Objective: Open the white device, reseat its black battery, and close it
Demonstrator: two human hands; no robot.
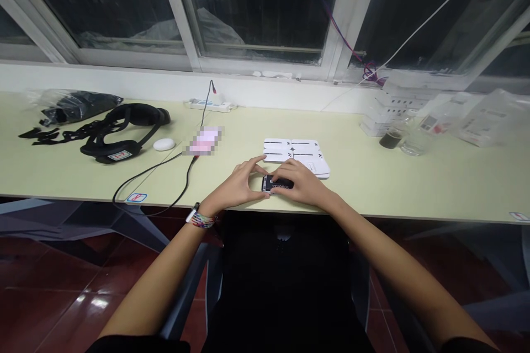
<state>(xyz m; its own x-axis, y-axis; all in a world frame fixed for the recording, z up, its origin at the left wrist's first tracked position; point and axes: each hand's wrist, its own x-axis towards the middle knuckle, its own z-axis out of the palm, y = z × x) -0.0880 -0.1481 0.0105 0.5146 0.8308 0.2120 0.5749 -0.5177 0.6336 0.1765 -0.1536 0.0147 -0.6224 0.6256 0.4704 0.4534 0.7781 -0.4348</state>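
Note:
A small black battery (280, 183) with white print ending in "mAh" lies flat at the table's front edge, between my hands. My left hand (239, 186) curves round its left end, thumb at the near side and a finger at the far side. Over its right part, my right hand (302, 185) grips it with thumb and fingers and hides much of it. Just beyond my hands lie flat white panels (304, 146) with black lines and letter-like marks, side by side. A beaded bracelet (202, 219) and a band circle my left wrist.
On the left are a black headset (111, 149), a white oval case (164, 144) and a blurred-out phone (206, 140) with a black cable (188, 182). A power strip (213, 105) sits behind. To the right stand glass jars (412, 144), white boxes (372, 124) and plastic bags (480, 118).

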